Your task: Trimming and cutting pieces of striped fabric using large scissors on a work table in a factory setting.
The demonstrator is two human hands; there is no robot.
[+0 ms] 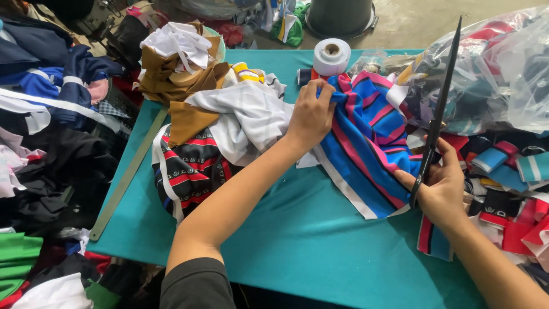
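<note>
Far left, off the worktop [297, 240]: heaped dark, blue and green garments [40, 143]. Along the worktop's left edge, a long metal ruler [128, 174], lying untouched. Just right of it, a pile of fabric pieces [200, 114]: brown and white at the far end, a white piece over a black one with red and white stripes nearer.

Centre: left hand [310, 117], grip pressed together, pinching a bunched fold of the blue cloth with pink stripes [366, 143] at its far left corner and pulling it taut. Beyond the knuckles, a white tape roll [331, 55] standing on the worktop's far edge.

Cloth spread from that pinch toward the near right, its white-edged corner hanging over the teal surface. No finished cut visible in it; by the look of things, barely begun or just starting, with nearly the whole piece still to go.

Right: right hand [441, 186], fingers through the handles of black scissors [437, 114], grip closed around them. Blades pointing up and away, apparently closed together, standing clear above the cloth rather than biting into it. Handle end touching the cloth's right edge, so the cloth lies between the two grips, held at the left one only.

Far right: a clear plastic bag of scraps [503, 68], and nearer, a heap of cut strips [509, 194] in red, blue and black, judged to be finished work.
</note>
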